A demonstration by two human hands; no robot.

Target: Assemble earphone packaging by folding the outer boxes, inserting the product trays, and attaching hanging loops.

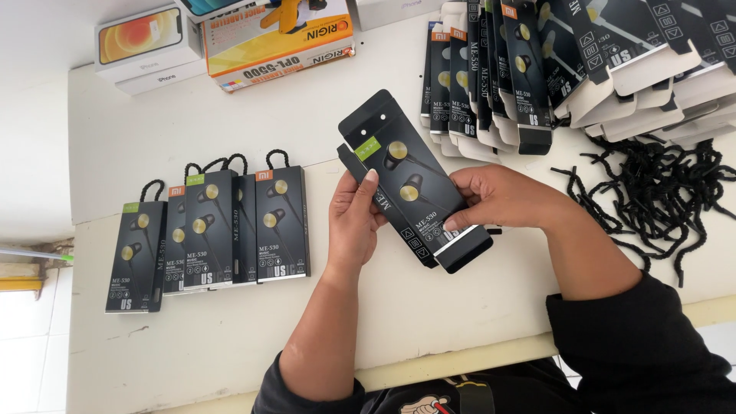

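Both hands hold a black earphone box (410, 188) above the white table (230, 330), tilted with its hang tab toward eleven o'clock. The left hand (353, 218) grips its left edge, thumb on the front; the right hand (494, 199) pinches the lower end. At nine o'clock lies a row of finished boxes (211, 230) (each with a black cord loop). At one o'clock sits a heap of flat boxes (583, 61), and at three o'clock loose black cords (667, 192).

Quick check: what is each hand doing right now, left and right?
Left hand: closed on the left edge of the black earphone box.
Right hand: closed on the same box's lower right end, fingertips at the flap.
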